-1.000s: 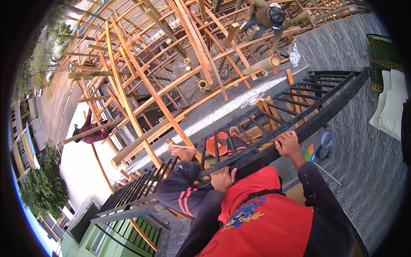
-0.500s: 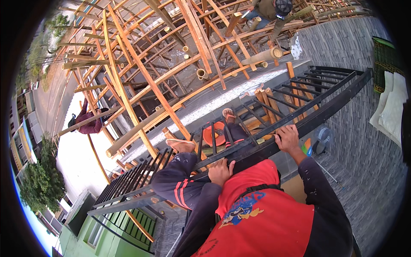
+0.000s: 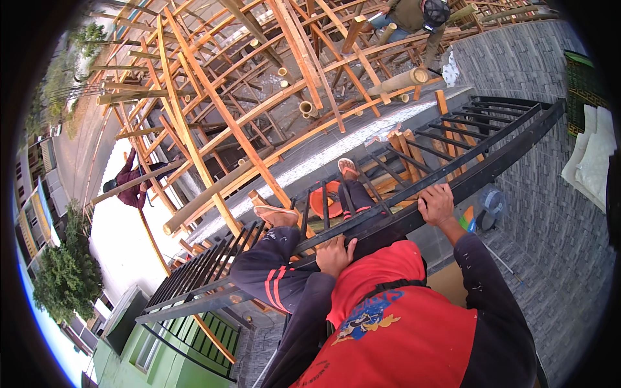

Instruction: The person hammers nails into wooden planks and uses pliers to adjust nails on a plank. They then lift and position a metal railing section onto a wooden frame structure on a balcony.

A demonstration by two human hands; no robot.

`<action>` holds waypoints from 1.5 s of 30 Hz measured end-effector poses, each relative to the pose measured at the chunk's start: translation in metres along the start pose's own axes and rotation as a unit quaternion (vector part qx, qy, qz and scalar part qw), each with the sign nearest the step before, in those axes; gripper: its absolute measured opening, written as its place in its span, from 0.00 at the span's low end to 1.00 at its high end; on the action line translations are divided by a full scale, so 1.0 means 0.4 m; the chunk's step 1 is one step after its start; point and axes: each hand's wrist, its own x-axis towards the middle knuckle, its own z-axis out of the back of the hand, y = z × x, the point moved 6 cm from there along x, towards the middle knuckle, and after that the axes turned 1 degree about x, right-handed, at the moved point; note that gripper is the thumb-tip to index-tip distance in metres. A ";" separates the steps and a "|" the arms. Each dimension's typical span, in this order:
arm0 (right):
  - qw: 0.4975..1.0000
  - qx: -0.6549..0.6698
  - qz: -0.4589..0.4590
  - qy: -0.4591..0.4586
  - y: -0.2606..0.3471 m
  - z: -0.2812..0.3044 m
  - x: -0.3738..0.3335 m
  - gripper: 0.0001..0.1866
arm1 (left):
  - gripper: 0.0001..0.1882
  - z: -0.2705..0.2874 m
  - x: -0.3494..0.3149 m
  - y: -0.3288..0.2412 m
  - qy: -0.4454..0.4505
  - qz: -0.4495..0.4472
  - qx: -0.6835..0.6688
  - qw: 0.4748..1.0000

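My left hand (image 3: 336,256) rests on the top rail of a black metal railing (image 3: 511,147), fingers curled over it and thumb apart. Further right, my right hand (image 3: 438,204) is wrapped over the same rail. I see no tool in either hand. My legs extend past the rail, with one sandalled foot (image 3: 277,215) over the bars at left and the other sandalled foot (image 3: 348,169) lower, beyond them. An orange-red bucket (image 3: 317,202) shows between the bars near my feet; part of it is hidden.
Timber and bamboo scaffolding (image 3: 213,110) fills the far side. One person (image 3: 435,16) crouches at the top right; another person (image 3: 132,184) leans at a bamboo pole on the left. A grey tiled floor (image 3: 543,258) lies to the right, with a clear plastic-looking round object (image 3: 491,202).
Both my hands stay on the rail. The person at the left has shifted posture, and the person at the top right reaches lower. The view has moved very slightly.
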 end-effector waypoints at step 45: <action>0.997 0.040 -0.007 -0.068 0.000 0.009 -0.014 0.07 | 0.19 0.005 -0.005 0.008 0.027 -0.003 0.022 0.999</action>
